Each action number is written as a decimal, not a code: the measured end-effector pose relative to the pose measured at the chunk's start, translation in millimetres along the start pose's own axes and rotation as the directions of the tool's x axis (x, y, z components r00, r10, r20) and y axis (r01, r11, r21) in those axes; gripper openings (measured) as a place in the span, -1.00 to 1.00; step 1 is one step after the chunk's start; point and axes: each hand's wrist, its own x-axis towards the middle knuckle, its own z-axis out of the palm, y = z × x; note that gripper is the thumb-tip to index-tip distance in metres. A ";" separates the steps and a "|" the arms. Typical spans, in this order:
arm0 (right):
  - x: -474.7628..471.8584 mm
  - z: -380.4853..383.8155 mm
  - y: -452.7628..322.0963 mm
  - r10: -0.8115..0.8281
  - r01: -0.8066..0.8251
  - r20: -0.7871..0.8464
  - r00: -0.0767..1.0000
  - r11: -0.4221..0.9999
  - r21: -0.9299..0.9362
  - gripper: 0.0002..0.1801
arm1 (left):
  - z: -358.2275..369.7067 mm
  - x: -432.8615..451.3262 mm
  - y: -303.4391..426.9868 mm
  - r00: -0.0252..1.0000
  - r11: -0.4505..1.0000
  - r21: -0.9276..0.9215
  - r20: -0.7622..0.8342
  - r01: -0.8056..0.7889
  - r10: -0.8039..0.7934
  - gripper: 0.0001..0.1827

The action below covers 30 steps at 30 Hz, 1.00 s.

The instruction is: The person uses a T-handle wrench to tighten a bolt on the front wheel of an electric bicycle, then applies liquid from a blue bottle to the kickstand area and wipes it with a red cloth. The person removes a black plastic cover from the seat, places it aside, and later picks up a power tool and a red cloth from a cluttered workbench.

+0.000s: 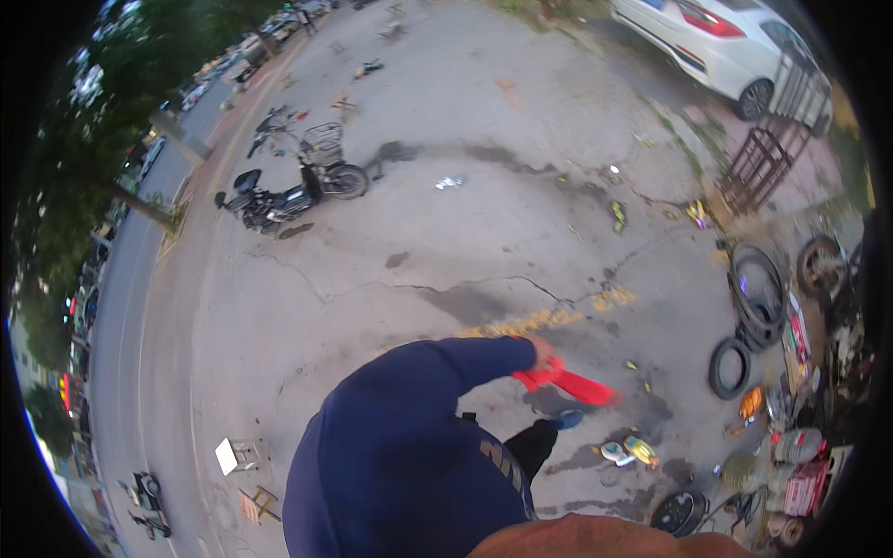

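Observation:
My left hand point(543, 352), at the end of a navy sleeve, grips a bright red strip point(582, 386) of cloth or thin plastic. Its far end hangs free and is motion-blurred. Below it a blue shoe point(568, 418) and a dark trouser leg point(534, 446) show beside my navy top point(411, 453). Bare skin point(593, 537) fills part of the bottom edge, very near the lens. Whether that is my right hand I cannot make out. On the pavement beyond the shoe lie a white item point(617, 453) and a yellow item point(640, 450).
Tyres point(730, 368), plastic jugs point(799, 445) and a round black pan point(678, 513) crowd the right side. Farther up stand a metal hand truck point(757, 167) and a white car point(711, 42). An electric scooter point(300, 195) and small stools point(241, 457) are at left, by the road point(132, 328).

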 end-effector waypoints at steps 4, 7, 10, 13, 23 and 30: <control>20.9 -59.3 4.9 0.121 -0.123 0.036 0.992 0.991 0.056 -0.43 | 21.4 4.1 -55.2 0.916 0.884 -0.278 0.252 0.376 -0.310 -0.58; 47.6 -87.2 -12.2 0.269 -0.272 0.049 0.962 0.957 0.095 -0.41 | 20.0 -4.1 -81.6 0.885 0.927 0.233 0.301 0.294 -0.356 -0.51; 113.7 -118.4 -62.2 0.358 -0.330 -0.226 0.906 0.932 0.151 -0.39 | 1.9 11.4 -83.0 0.684 0.751 0.424 0.331 0.507 -0.649 -0.40; 181.9 -162.3 -132.8 0.400 -0.377 -0.287 0.871 0.917 0.133 -0.27 | -37.1 65.8 -79.5 0.687 0.781 0.445 0.394 0.439 -0.611 -0.40; 282.0 -226.0 -277.6 0.632 -0.562 -0.268 0.727 0.772 0.297 -0.23 | -256.3 507.5 32.4 0.932 0.805 0.560 0.147 0.197 -0.331 -0.25; 353.0 -243.8 -292.3 0.773 -0.703 -0.096 0.627 0.614 0.358 -0.24 | -357.7 762.1 237.2 0.989 0.979 0.203 -0.150 0.021 0.010 -0.26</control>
